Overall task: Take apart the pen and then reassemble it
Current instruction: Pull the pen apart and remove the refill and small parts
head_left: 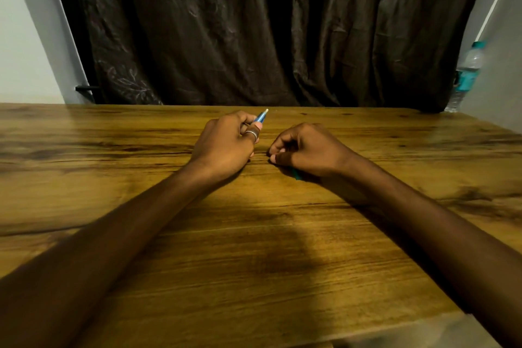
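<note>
My left hand (226,144) rests on the wooden table (254,248) with its fingers closed around a blue pen part (261,116). The white tip of that part pokes out past the fingers, pointing up and to the right. A ring sits on one finger of this hand. My right hand (305,150) lies a short way to the right, fingers curled shut. A small teal piece (296,175) peeks out from under its heel, and most of that piece is hidden. The two hands are apart.
A dark curtain (268,28) hangs behind the table's far edge. A clear water bottle (467,73) with a teal label and cap stands at the far right corner by the wall. The table's near edge runs along the bottom right.
</note>
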The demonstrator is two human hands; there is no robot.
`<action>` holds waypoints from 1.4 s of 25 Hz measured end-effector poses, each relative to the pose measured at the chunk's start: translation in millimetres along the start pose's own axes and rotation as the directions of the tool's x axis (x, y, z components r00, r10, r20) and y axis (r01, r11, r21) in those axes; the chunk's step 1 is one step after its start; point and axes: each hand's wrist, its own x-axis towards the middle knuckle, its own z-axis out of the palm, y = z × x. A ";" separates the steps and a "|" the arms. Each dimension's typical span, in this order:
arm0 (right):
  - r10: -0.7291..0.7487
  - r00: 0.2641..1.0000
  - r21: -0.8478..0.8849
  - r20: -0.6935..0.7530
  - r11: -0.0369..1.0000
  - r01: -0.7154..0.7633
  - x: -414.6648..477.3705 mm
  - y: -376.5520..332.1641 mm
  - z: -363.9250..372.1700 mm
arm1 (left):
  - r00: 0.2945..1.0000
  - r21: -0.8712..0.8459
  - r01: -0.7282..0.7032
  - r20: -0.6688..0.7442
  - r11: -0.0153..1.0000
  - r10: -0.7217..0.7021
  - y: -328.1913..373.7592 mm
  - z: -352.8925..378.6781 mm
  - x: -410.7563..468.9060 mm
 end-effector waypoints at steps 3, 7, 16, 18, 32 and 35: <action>0.035 0.999 0.130 0.009 0.991 -0.036 -0.3 2.0 -2.6 | 1.000 0.011 0.011 0.013 1.000 -0.012 2.1 -0.8 -2.5; 0.119 0.980 0.256 -0.160 0.964 -0.075 5.4 2.7 -7.4 | 0.999 0.030 0.011 0.032 0.999 -0.012 3.3 -3.4 -4.3; -0.046 0.962 0.178 -0.269 0.979 0.096 13.0 -1.5 -13.2 | 0.989 0.121 -0.127 0.093 0.985 0.116 1.8 -2.2 -4.1; -0.048 0.962 0.166 -0.269 0.982 0.095 14.5 -0.4 -13.5 | 0.987 0.105 -0.132 0.101 0.986 0.121 1.8 -1.9 -4.2; 0.026 0.916 0.136 -0.400 0.990 0.031 11.2 -4.5 -27.5 | 0.993 0.122 -0.083 0.094 0.989 0.071 3.8 -3.1 -3.8; 0.036 0.994 0.005 -0.103 0.999 -0.035 6.1 -6.7 -34.6 | 0.996 0.209 -0.092 0.017 0.974 0.090 1.5 -6.0 0.5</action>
